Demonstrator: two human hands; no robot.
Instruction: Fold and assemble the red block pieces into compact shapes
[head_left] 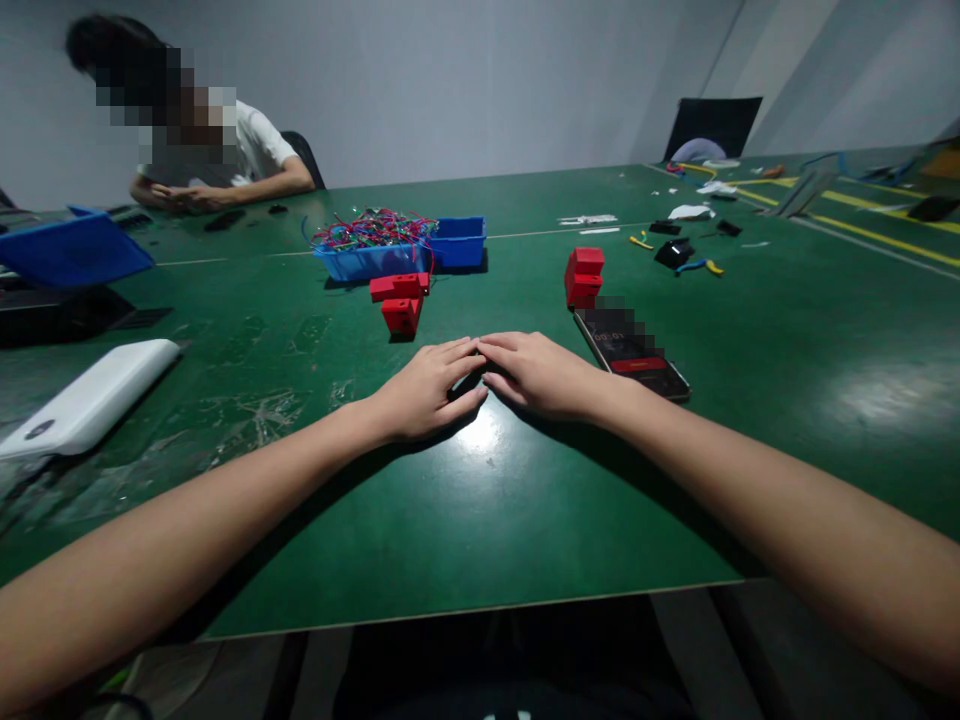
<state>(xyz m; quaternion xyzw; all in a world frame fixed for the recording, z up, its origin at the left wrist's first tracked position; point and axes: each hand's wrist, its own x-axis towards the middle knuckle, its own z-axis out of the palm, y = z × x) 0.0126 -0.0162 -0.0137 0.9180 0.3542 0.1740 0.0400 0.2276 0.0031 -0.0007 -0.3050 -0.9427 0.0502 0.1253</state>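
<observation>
My left hand (435, 388) rests on the green table (420, 540), palm down, fingers stretched toward the right with the thumb apart. My right hand (536, 375) lies opposite it, fingers extended, and the fingertips of both hands meet in the middle. Neither hand holds anything. Beyond my left hand stand red blocks (401, 305) with small holes in them. Another red block (583, 277) stands upright past my right hand. A phone (630, 350) with a lit screen lies beside my right wrist, which overlaps its near edge.
Behind the red blocks, a blue bin (375, 262) overflows with thin coloured wires, beside a darker blue bin (461, 243). At left are a white device (90, 398) and a blue tray (75, 248). Pliers (701, 267) and scraps lie far right. A person (217, 150) sits across the table.
</observation>
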